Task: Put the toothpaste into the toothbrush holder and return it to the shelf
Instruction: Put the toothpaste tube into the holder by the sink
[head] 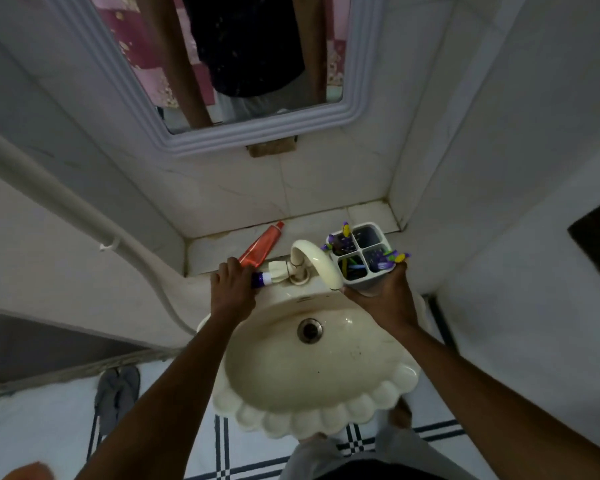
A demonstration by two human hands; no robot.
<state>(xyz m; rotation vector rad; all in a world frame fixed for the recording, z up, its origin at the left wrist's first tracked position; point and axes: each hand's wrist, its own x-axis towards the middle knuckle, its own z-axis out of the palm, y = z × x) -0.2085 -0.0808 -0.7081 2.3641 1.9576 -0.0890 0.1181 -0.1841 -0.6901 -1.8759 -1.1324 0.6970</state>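
Observation:
A red toothpaste tube (260, 247) lies slanted on the tiled shelf (368, 216) behind the basin, cap pointing away from me. My left hand (232, 291) sits at the tube's near end with its fingers curled against it. A short purple and white object (261, 279) sticks out from under the thumb; I cannot tell which of the two the hand grips. My right hand (383, 299) holds the white four-compartment toothbrush holder (368, 249) from below, just right of the tap. Purple and green toothbrushes stand in it, and its far right compartment looks empty.
A cream curved tap (317, 263) stands between my hands, above the scalloped cream basin (312, 368). A white-framed mirror (243, 64) hangs on the wall above the shelf. A white pipe (84, 216) runs down the left wall. Grey slippers (116, 393) lie on the floor.

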